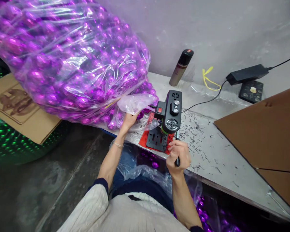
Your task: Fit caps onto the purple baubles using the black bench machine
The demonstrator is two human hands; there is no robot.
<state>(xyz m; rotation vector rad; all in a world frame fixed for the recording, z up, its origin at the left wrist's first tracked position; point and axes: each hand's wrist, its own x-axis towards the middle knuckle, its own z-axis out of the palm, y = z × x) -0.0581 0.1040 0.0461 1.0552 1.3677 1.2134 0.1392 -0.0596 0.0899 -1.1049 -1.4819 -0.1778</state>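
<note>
My right hand (179, 156) is closed around the black lever handle (177, 162) of a small black bench machine (173, 111). The machine has two round vents, several silver knobs and a red switch, and its slotted base plate (157, 140) rests on a red sheet (143, 141). My left hand (130, 121) is at the mouth of a large clear plastic bag (87, 64) full of shiny purple baubles (48, 96). A crumpled flap of plastic (135, 103) covers its fingers, so what they hold is hidden.
Thin dark bits (195, 135) litter the white table (232, 167). Behind stand a spray can (181, 68), a yellow tie (209, 80) and a power adapter (247, 74). Cardboard (265, 129) leans at right. Another cardboard piece (21, 106) lies over green baubles (14, 145) at left.
</note>
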